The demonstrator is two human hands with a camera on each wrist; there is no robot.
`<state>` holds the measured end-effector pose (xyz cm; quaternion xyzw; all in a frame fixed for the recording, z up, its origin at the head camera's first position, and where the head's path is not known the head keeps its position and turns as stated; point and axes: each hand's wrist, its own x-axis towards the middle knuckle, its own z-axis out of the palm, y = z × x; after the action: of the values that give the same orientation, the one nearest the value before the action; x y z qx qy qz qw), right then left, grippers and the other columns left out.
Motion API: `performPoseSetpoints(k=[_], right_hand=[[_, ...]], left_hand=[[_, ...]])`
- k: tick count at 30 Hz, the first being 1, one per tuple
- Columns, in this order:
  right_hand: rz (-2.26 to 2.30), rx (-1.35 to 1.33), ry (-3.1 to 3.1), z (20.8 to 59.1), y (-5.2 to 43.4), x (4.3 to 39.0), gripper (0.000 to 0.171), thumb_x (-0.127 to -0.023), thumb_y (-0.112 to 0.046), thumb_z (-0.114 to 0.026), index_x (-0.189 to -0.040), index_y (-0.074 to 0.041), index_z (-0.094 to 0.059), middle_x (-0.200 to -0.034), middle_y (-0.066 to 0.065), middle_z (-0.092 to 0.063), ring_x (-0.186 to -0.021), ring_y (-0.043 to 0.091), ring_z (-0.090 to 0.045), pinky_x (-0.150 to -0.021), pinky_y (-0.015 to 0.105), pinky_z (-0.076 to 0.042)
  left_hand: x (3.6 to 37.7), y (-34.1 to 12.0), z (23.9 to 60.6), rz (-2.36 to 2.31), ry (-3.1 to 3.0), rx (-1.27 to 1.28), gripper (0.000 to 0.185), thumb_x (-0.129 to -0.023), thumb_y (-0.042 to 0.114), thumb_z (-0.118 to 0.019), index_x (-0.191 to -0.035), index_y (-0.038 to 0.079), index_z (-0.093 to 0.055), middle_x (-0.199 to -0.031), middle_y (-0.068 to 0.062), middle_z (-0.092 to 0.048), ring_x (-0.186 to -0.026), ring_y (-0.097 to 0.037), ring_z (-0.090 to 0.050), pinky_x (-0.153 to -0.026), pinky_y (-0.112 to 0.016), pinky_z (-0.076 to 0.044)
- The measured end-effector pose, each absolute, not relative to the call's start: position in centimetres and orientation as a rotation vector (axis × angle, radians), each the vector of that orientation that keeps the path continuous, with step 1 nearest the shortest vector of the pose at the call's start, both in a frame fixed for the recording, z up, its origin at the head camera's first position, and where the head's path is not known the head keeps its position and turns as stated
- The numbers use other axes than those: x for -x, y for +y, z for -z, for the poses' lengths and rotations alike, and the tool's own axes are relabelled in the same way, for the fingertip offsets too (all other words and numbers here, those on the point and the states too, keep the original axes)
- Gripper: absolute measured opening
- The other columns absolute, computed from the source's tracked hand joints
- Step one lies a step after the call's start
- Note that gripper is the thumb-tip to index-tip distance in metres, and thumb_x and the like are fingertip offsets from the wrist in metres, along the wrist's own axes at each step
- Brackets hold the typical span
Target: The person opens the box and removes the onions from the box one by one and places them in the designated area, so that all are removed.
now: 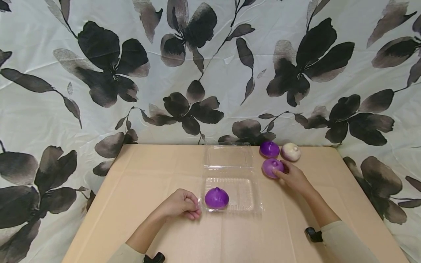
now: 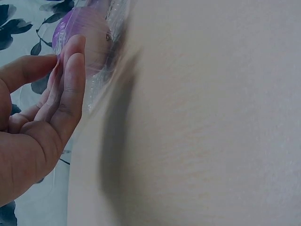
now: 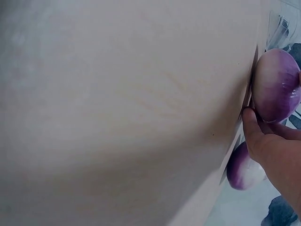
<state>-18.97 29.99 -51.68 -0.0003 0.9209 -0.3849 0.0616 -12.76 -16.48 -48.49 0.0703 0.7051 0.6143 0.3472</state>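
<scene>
Three purple onions (image 1: 216, 198) and one whitish onion (image 1: 291, 152) are seen on a beige table (image 1: 158, 171); the backdrop cloth (image 1: 230, 65) is patterned with black flowers on white.

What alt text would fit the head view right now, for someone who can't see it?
A person's right hand grips a purple onion on a tan table, beside another purple onion and a pale one. The left hand rests at the edge of an open clear clamshell box holding one purple onion. Floral cloth hangs behind.

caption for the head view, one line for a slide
Right hand grips a purple onion beside an open clear plastic clamshell holding another; left hand rests at its edge.
</scene>
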Motion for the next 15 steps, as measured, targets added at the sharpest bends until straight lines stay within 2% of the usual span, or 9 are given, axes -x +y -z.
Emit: performPoseSetpoints(k=[15], right_hand=[[1.193, -0.011, 2.777, 51.58, 29.81, 18.56, 0.084, -0.101, -0.043, -0.065, -0.154, 0.013, -0.032, -0.15, 0.038, -0.044, -0.136, 0.051, -0.049, -0.115, 0.062, -0.045]], left_hand=[[12.59, -16.52, 48.55, -1.594, 1.834, -0.187, 0.014, -0.092, -0.003, -0.063, -0.1, -0.016, -0.063, -0.086, -0.021, -0.076, -0.075, -0.023, -0.076, -0.069, -0.034, -0.068]])
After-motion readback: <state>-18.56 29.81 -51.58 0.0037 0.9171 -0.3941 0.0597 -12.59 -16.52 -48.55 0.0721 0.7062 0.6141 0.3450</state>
